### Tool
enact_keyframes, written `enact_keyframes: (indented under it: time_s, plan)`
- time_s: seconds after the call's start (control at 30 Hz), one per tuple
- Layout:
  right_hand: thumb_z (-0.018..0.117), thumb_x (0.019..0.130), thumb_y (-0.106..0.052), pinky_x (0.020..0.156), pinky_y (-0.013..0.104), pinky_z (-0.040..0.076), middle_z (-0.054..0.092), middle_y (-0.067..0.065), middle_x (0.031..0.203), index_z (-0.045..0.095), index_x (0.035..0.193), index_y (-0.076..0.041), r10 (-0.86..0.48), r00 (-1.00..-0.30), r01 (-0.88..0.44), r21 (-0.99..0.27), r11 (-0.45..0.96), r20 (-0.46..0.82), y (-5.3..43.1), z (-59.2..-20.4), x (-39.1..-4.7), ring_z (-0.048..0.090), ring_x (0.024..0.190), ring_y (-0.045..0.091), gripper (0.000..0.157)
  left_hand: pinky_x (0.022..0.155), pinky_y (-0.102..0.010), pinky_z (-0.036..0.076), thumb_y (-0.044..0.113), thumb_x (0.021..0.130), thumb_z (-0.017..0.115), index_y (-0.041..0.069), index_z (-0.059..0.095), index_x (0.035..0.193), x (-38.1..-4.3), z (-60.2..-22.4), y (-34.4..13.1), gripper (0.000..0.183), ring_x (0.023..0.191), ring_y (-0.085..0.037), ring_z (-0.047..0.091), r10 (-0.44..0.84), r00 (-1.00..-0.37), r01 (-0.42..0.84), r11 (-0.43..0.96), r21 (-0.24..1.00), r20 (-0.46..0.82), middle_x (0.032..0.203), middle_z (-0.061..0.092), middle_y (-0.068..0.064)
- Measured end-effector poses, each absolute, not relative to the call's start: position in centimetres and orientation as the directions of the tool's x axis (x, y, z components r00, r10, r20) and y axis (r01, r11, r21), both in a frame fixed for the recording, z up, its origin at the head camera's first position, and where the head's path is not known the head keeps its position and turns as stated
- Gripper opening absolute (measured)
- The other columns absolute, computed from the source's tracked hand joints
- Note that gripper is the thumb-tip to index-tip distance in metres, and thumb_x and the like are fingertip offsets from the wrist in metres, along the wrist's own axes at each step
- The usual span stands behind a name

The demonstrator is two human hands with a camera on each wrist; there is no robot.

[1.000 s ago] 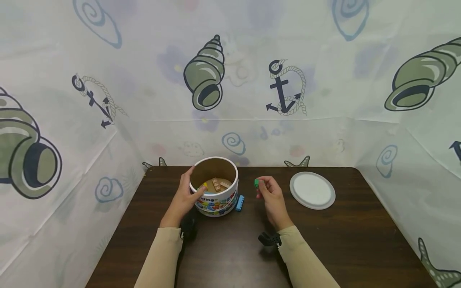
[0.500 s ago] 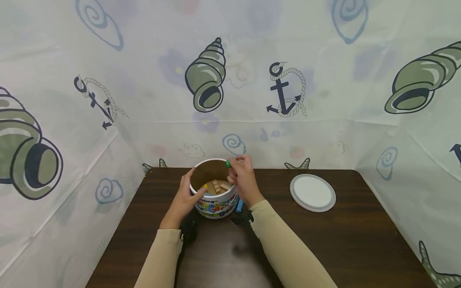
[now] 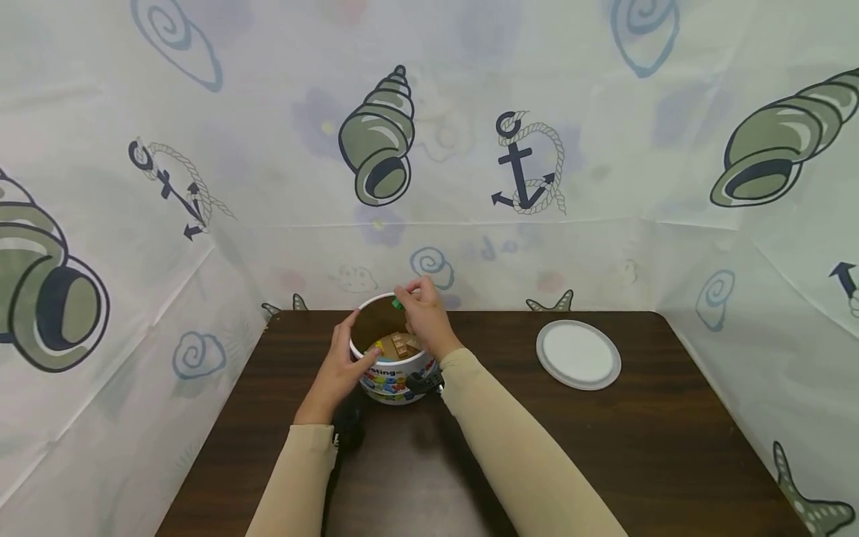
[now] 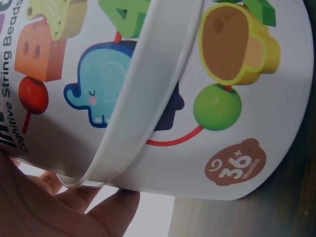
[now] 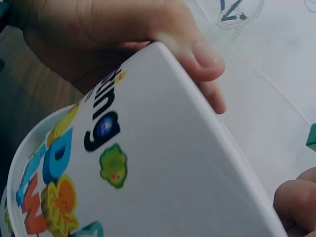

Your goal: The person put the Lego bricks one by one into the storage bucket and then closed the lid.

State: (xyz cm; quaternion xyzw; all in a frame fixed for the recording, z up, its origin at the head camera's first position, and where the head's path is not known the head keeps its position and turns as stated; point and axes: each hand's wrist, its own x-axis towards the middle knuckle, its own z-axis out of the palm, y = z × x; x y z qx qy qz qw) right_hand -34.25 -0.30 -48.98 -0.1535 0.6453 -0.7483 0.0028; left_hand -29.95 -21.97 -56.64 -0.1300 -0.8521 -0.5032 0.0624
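A white toy bucket point(image 3: 396, 377) printed with colourful beads and letters stands on the table. My left hand point(image 3: 338, 373) grips its rim at the left, thumb over the edge; the right wrist view also shows this hand point(image 5: 113, 24). Over the bucket's mouth, my right hand point(image 3: 427, 319) pinches a small green block point(image 3: 397, 303). In the right wrist view only a corner of the green block point(image 5: 312, 137) and parts of the right fingers point(image 5: 298, 197) show. Tan bricks point(image 3: 403, 345) and a yellow piece point(image 3: 378, 346) lie inside the bucket; the right hand hides some contents.
A round white disc like a lid point(image 3: 579, 355) lies at the right on the dark wooden table point(image 3: 564, 462). The bucket's white handle point(image 4: 148, 94) hangs down its side. Printed cloth walls point(image 3: 456, 171) enclose the table's back and sides.
My right hand has moved left with the green block, from beside the bucket to over its mouth. A blue brick at the bucket's right is now hidden. The left hand keeps its grip.
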Motion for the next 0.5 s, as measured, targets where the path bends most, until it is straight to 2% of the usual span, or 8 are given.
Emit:
enact_keyframes:
  time_s: [0.2, 0.33, 0.43, 0.5]
  plan:
    - [0.06, 0.114, -0.034, 0.048, 0.027, 0.032, 0.056, -0.006, 0.073, 0.053, 0.12, -0.015, -0.242, -0.946, -0.191, -0.975, -0.117, 0.214, -0.09, -48.87, -34.32, 0.03, 0.048, 0.009, 0.021, 0.114, -0.072, 0.044, 0.033, 0.106, 0.073, 0.029, 0.013, 0.176, -30.14, -56.51, -21.93, 0.092, 0.149, -0.051, 0.043, 0.172, -0.955, 0.295, 0.452, 0.841, 0.243, 0.173, 0.023, -0.02]
    - [0.06, 0.113, -0.036, 0.049, 0.027, 0.033, 0.051, -0.007, 0.071, 0.057, 0.118, -0.013, -0.255, -0.943, -0.192, -0.976, -0.103, 0.212, -0.06, -48.97, -34.31, 0.03, 0.048, 0.01, 0.024, 0.114, -0.073, 0.044, 0.035, 0.106, 0.072, 0.03, 0.013, 0.176, -29.95, -56.52, -21.91, 0.092, 0.15, -0.051, 0.043, 0.169, -0.957, 0.288, 0.447, 0.847, 0.236, 0.173, 0.022, -0.019]
    - [0.062, 0.113, -0.036, 0.049, 0.027, 0.033, 0.055, -0.006, 0.075, 0.061, 0.117, -0.007, -0.256, -0.938, -0.215, -0.972, -0.099, 0.234, -0.01, -49.08, -34.41, 0.03, 0.048, 0.01, 0.029, 0.115, -0.073, 0.044, 0.041, 0.106, 0.072, 0.032, 0.012, 0.176, -29.9, -56.42, -21.89, 0.092, 0.151, -0.049, 0.042, 0.165, -0.959, 0.28, 0.449, 0.849, 0.229, 0.174, 0.021, -0.017]
    - [0.064, 0.112, -0.035, 0.05, 0.027, 0.034, 0.059, -0.001, 0.081, 0.063, 0.118, -0.003, -0.26, -0.933, -0.234, -0.968, -0.087, 0.249, 0.02, -49.17, -34.46, 0.03, 0.048, 0.01, 0.032, 0.115, -0.073, 0.043, 0.045, 0.106, 0.072, 0.031, 0.012, 0.176, -29.86, -56.38, -21.9, 0.093, 0.152, -0.049, 0.041, 0.167, -0.96, 0.277, 0.451, 0.848, 0.225, 0.174, 0.021, -0.017]
